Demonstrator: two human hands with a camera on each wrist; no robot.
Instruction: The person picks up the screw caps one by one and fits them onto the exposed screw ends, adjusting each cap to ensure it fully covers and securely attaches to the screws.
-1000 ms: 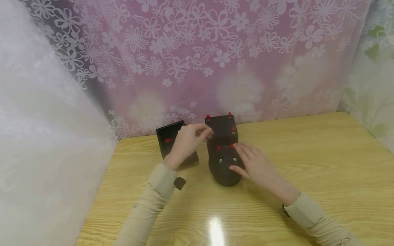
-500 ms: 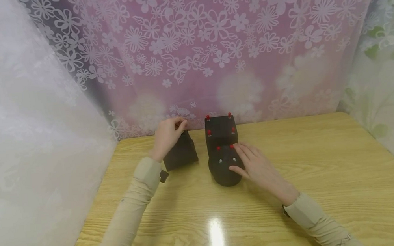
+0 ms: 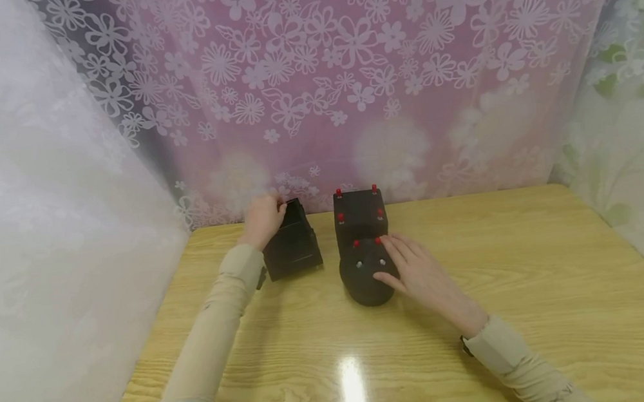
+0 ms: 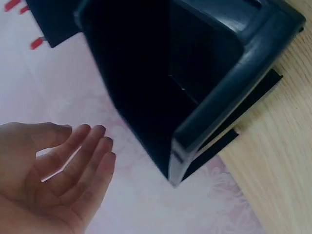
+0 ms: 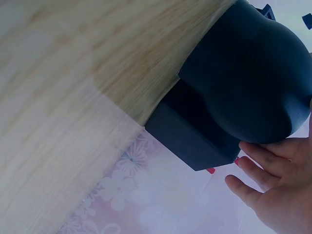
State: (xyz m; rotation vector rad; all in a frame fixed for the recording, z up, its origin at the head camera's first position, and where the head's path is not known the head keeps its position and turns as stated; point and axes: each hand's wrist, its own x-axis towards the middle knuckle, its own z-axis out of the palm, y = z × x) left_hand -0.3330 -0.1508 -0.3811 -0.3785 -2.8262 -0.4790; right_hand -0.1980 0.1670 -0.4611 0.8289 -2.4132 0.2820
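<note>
A black housing (image 3: pixel 368 290) with a rounded front and boxy back stands mid-table. Small red-tipped pegs (image 3: pixel 340 217) stick up from its top, and silver studs (image 3: pixel 383 262) show on its front part. My right hand (image 3: pixel 425 275) rests against its right side, fingers extended, fingertips at a red peg; the right wrist view shows the same fingers along the rounded part. Left of it stands a black open bin (image 3: pixel 292 255). My left hand (image 3: pixel 262 223) is at the bin's back left; in the left wrist view the fingers are loosely bent, holding nothing, beside the bin's mouth (image 4: pixel 170 97).
The wooden table (image 3: pixel 336 348) reaches back to a pink flowered curtain (image 3: pixel 300 99). Pale curtains hang at the left (image 3: pixel 42 254) and right (image 3: pixel 630 132). A narrow gap separates bin and housing.
My left hand has moved left from the housing's back part to the bin, then slightly further left. A red peg shows at the back part's left where the hand was. The right hand stayed put.
</note>
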